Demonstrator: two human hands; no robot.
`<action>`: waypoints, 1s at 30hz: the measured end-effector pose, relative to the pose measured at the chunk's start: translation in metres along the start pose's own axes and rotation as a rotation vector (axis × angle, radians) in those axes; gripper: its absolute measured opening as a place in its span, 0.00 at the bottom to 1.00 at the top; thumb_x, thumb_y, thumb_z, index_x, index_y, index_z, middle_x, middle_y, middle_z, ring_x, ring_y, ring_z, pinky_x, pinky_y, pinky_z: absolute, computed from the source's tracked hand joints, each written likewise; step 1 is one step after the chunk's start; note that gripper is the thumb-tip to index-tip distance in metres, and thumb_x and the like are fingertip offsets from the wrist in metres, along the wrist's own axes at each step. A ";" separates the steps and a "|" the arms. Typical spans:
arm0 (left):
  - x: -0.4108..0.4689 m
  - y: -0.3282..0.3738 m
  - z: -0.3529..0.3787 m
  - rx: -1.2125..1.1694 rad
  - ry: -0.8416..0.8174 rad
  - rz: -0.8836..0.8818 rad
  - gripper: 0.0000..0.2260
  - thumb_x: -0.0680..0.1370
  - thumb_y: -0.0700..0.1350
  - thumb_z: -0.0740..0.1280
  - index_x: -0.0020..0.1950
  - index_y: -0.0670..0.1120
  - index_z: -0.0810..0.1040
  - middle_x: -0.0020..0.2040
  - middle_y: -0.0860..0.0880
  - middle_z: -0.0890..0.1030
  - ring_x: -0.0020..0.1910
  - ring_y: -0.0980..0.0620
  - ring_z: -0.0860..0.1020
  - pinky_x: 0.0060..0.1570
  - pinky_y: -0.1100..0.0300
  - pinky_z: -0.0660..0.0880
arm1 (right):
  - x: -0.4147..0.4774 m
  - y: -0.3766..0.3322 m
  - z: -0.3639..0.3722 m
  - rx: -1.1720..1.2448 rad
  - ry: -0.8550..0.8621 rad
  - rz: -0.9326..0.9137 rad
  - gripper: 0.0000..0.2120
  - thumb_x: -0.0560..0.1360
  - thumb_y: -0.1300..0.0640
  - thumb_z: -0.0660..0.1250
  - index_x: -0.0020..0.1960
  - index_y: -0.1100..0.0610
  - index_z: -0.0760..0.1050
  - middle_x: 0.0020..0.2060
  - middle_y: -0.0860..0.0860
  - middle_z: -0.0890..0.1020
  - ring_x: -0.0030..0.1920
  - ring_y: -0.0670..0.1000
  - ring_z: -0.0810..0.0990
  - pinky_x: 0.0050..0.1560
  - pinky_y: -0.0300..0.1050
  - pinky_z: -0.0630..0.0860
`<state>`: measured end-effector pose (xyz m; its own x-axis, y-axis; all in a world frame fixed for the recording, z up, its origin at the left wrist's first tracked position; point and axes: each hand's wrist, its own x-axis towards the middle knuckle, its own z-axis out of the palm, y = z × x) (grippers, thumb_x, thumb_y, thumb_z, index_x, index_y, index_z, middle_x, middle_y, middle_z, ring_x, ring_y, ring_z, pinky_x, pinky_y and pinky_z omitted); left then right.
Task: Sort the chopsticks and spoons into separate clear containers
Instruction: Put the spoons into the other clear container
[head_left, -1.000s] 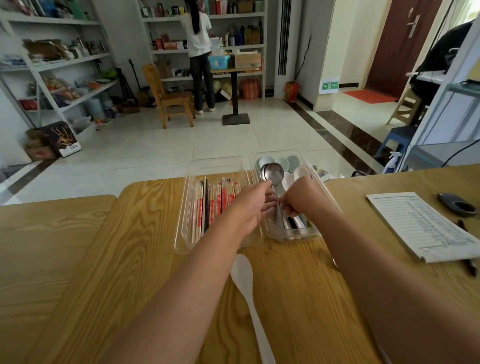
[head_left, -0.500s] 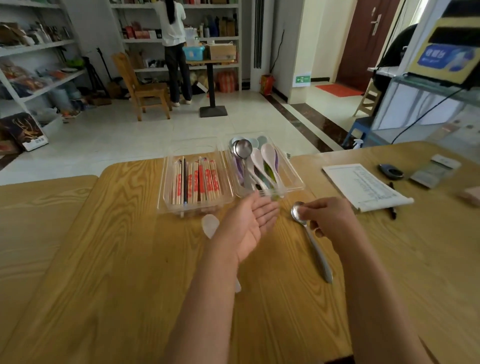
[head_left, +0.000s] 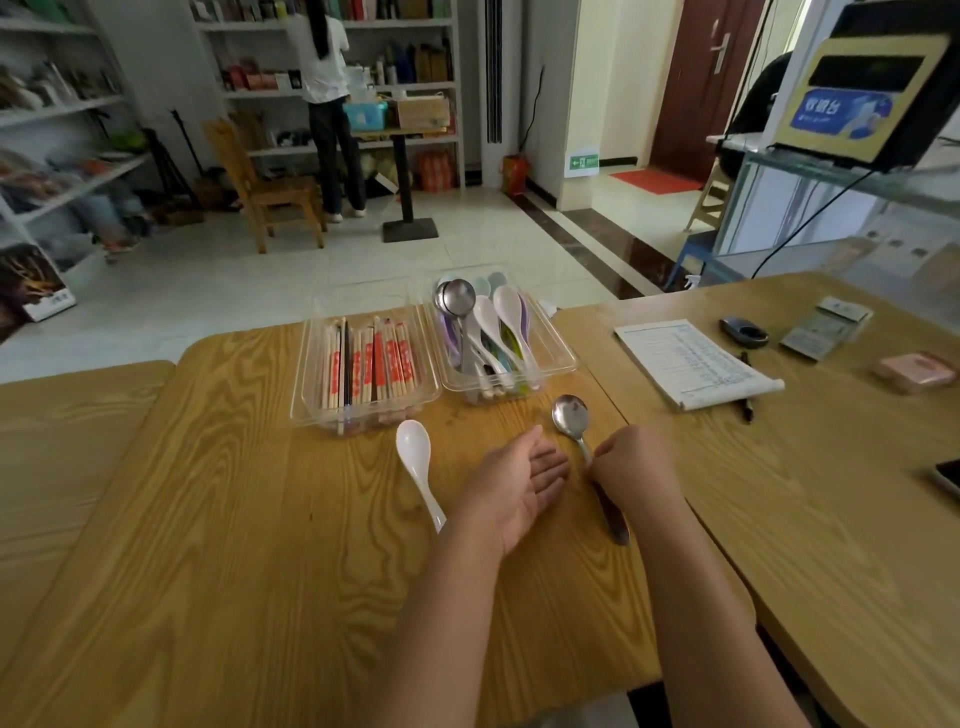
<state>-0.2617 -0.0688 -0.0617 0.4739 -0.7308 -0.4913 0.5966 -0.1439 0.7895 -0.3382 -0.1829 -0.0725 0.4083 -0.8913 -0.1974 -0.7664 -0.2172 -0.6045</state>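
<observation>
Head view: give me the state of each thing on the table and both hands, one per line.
Chopstick container, open-topped, holding chopsticks.
Spoon container, open-topped, holding spoons.
Metal spoon, outside the containers, handle gripped by right hand.
White spoon, lying loose on table, bowl up.
Left hand, open, empty.

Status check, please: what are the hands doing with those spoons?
Left hand open, palm up, empty. Right hand holds shiny metal spoon by handle. White plastic spoon loose on wooden table. Nothing blocks clear spoon container.

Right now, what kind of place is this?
Probably a small shop or eatery: stocked shelves along the back wall, a glass counter carrying a blue sign, and a wooden table up front.
</observation>
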 end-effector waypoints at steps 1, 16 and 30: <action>0.000 -0.001 0.001 -0.007 0.002 -0.005 0.21 0.84 0.51 0.58 0.70 0.38 0.71 0.65 0.40 0.79 0.63 0.46 0.78 0.59 0.56 0.77 | 0.001 0.000 0.002 -0.012 0.015 0.001 0.02 0.74 0.62 0.70 0.46 0.60 0.79 0.38 0.54 0.81 0.38 0.52 0.81 0.43 0.50 0.83; 0.006 0.066 -0.011 0.038 -0.097 0.230 0.13 0.83 0.47 0.59 0.62 0.42 0.77 0.58 0.43 0.83 0.57 0.49 0.82 0.58 0.57 0.78 | 0.004 -0.071 -0.034 0.406 -0.167 -0.188 0.05 0.75 0.59 0.71 0.44 0.62 0.81 0.32 0.56 0.81 0.29 0.49 0.75 0.32 0.43 0.73; 0.079 0.175 -0.065 0.267 0.062 0.329 0.22 0.85 0.49 0.55 0.75 0.38 0.65 0.72 0.41 0.73 0.69 0.47 0.74 0.60 0.60 0.75 | 0.113 -0.184 0.031 0.504 -0.216 -0.210 0.05 0.76 0.63 0.70 0.47 0.66 0.80 0.29 0.55 0.78 0.25 0.48 0.73 0.30 0.40 0.73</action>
<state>-0.0779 -0.1082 0.0136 0.6540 -0.7261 -0.2121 0.2226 -0.0833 0.9714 -0.1354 -0.2316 -0.0074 0.6583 -0.7368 -0.1542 -0.3493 -0.1175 -0.9296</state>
